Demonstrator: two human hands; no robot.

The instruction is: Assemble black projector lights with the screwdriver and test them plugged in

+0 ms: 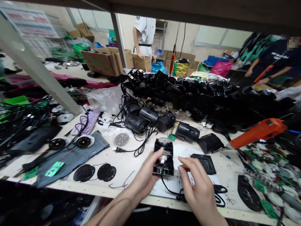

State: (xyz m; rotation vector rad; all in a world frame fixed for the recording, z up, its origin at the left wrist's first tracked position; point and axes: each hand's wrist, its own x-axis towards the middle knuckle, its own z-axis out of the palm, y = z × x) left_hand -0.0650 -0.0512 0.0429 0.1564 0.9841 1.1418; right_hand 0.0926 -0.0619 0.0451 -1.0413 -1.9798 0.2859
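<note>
Right hand [196, 179]: closest to the camera, palm turned inward, fingers loosely bent and parted just beside the unit; I see nothing between them.
Left hand [148, 168]: wrapped around the left side of the unit, thumb over its front, gripping it firmly.
Black unit [168, 161]: held over the front part of the bench, above a white sheet [162, 189], with its open side toward me.
Inside the unit: a silver part [163, 159] is seated in the frame, with a bit of green board below it. That much looks in place to me; whether any of it is fastened, I cannot tell.
Black cord [167, 187]: leads out of the unit's lower end and runs down toward my right hand, so I take it as attached.
Unit's front: uncovered, so I judge the piece unfinished.
Flat black part [207, 164]: lies on the bench beyond my right hand, apart from the unit; whether it belongs to it, I cannot tell.
Screw dish [121, 139]: full of small metal pieces, probably screws, left of the unit.
Orange screwdriver [258, 133]: off to the right, with neither hand on it.
Dark housings [187, 131]: several lie in a row behind the unit, so by my reckoning plenty remains beyond this one.
</note>
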